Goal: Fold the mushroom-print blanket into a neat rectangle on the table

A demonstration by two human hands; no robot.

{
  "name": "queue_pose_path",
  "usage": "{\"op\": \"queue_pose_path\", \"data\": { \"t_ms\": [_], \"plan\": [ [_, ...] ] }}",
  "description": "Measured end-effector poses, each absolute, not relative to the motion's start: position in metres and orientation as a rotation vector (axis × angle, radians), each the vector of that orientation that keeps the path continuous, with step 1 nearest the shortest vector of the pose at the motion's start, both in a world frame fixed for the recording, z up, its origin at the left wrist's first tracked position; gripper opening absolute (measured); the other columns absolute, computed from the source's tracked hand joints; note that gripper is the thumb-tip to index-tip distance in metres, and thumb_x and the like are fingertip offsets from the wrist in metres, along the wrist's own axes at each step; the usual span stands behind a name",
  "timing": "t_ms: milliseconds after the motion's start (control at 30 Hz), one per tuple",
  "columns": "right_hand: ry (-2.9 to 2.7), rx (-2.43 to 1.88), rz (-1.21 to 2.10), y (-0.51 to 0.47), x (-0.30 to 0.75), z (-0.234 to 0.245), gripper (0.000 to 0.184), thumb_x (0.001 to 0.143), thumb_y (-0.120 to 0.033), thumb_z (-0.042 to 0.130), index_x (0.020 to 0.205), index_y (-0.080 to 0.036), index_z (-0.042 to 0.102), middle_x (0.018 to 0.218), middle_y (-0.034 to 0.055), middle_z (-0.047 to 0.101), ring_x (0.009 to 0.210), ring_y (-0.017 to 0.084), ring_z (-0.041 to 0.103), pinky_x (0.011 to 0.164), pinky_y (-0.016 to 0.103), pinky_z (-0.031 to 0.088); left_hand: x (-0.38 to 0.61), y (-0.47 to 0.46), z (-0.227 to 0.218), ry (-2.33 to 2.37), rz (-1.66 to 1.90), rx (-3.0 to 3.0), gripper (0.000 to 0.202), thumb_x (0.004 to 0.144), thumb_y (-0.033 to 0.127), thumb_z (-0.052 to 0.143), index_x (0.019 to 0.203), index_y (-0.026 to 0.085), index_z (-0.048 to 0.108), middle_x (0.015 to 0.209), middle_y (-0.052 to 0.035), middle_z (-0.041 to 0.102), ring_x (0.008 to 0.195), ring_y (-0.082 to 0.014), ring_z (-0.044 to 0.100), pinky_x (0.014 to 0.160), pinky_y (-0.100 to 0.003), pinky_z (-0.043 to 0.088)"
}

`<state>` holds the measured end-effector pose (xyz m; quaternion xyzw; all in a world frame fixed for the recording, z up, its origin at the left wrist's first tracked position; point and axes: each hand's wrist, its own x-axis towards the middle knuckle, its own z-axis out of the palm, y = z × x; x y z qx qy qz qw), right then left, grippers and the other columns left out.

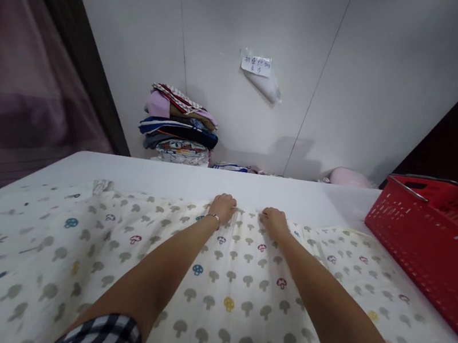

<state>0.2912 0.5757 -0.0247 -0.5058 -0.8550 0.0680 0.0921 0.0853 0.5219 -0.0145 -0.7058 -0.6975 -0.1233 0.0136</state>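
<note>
A cream cloth printed with grey and coloured mushrooms (230, 279) lies spread over the white table, its far edge running across the middle of the view. Both arms reach straight out over it. My left hand (223, 208), with a bracelet at the wrist, is closed on that far edge, fingertips pinching the fabric. A short way to its right, my right hand (273, 222) also pinches the same edge, fingers curled. Between the two hands the edge runs nearly straight. At the left, the cloth shows some folds and a small bunched corner (103, 186).
A red plastic basket (430, 244) with a metal handle stands on the table's right side. Beyond the white table (294, 196) sits a pile of folded clothes (179, 126) against the wall. A paper label (256, 65) hangs there. A pinkish curtain (22, 75) hangs at left.
</note>
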Motion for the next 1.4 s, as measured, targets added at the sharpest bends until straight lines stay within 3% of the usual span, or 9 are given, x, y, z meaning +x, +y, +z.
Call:
{"op": "queue_pose_path", "data": {
  "t_ms": [167,367,567,667,833,1000,1067,1233,1400],
  "plan": [
    [-2.356,-1.727,0.225,0.580,0.280,-0.024,0.026,0.091,-0.027,0.039,0.097,-0.019,0.064,0.100,0.0089,0.065,0.094,0.020,0.057,0.079,0.030,0.035,0.095,0.537,-0.009,-2.423,-0.362,-2.017,0.023,0.087,0.030,0.044,0.094,0.022,0.064,0.106,-0.0074,0.062,0.105,-0.0226,0.051,0.088,-0.036,0.040],
    [-2.447,-1.700,0.291,0.590,0.282,-0.031,0.022,0.087,-0.029,0.048,0.089,-0.023,0.069,0.097,0.0067,0.065,0.094,0.020,0.056,0.076,0.027,0.037,0.086,0.542,-0.020,-2.494,-0.224,-2.151,0.021,0.083,0.032,0.048,0.087,0.023,0.067,0.106,-0.0057,0.063,0.101,-0.0221,0.055,0.082,-0.033,0.043],
    [-2.503,-1.692,0.273,0.598,0.288,-0.033,0.031,0.087,-0.030,0.046,0.113,-0.023,0.061,0.116,0.0085,0.059,0.108,0.023,0.050,0.086,0.032,0.034,0.083,0.538,-0.018,-2.477,-0.208,-2.174,0.021,0.085,0.029,0.045,0.093,0.022,0.063,0.109,-0.0057,0.062,0.105,-0.0218,0.052,0.088,-0.034,0.041],
    [-2.545,-1.720,0.322,0.605,0.287,-0.031,0.027,0.085,-0.031,0.050,0.106,-0.023,0.063,0.110,0.0074,0.062,0.102,0.022,0.053,0.084,0.033,0.035,0.086,0.541,-0.016,-2.505,-0.191,-2.161,0.022,0.083,0.026,0.048,0.102,0.023,0.059,0.110,-0.0063,0.063,0.107,-0.0231,0.052,0.092,-0.039,0.038],
    [-2.584,-1.702,0.399,0.613,0.290,-0.024,0.016,0.077,-0.030,0.058,0.088,-0.020,0.064,0.099,0.0061,0.064,0.087,0.019,0.057,0.070,0.027,0.037,0.086,0.548,-0.015,-2.477,-0.175,-2.229,0.015,0.080,0.027,0.051,0.091,0.021,0.060,0.112,-0.0086,0.060,0.110,-0.0247,0.051,0.091,-0.037,0.039],
    [-2.548,-1.641,0.424,0.611,0.291,-0.020,0.018,0.084,-0.032,0.049,0.096,-0.021,0.057,0.093,0.0056,0.064,0.079,0.017,0.056,0.063,0.024,0.035,0.076,0.550,-0.015,-2.453,-0.215,-2.319,0.026,0.087,0.034,0.040,0.106,0.023,0.053,0.097,-0.0057,0.065,0.086,-0.0195,0.060,0.074,-0.030,0.045],
    [-2.529,-1.623,0.424,0.610,0.291,-0.022,0.019,0.088,-0.032,0.043,0.098,-0.021,0.055,0.093,0.0056,0.065,0.080,0.017,0.056,0.063,0.025,0.035,0.074,0.548,-0.015,-2.434,-0.221,-2.348,0.030,0.089,0.035,0.036,0.113,0.024,0.050,0.096,-0.0050,0.066,0.085,-0.0200,0.061,0.073,-0.031,0.045],
    [-2.519,-1.510,0.506,0.607,0.296,-0.029,0.023,0.089,-0.035,0.043,0.108,-0.025,0.051,0.099,0.0044,0.065,0.085,0.018,0.056,0.069,0.026,0.036,0.078,0.540,-0.018,-2.335,-0.292,-2.422,0.031,0.087,0.036,0.045,0.117,0.028,0.049,0.124,-0.0013,0.055,0.103,-0.0193,0.056,0.085,-0.029,0.042],
    [-2.559,-1.345,0.537,0.605,0.296,-0.032,0.021,0.084,-0.032,0.052,0.103,-0.025,0.057,0.110,0.0025,0.062,0.097,0.018,0.054,0.079,0.025,0.037,0.085,0.538,-0.021,-2.341,-0.354,-2.378,0.022,0.086,0.035,0.048,0.106,0.027,0.052,0.116,-0.0001,0.056,0.095,-0.0174,0.058,0.081,-0.028,0.043]
  ]
}}
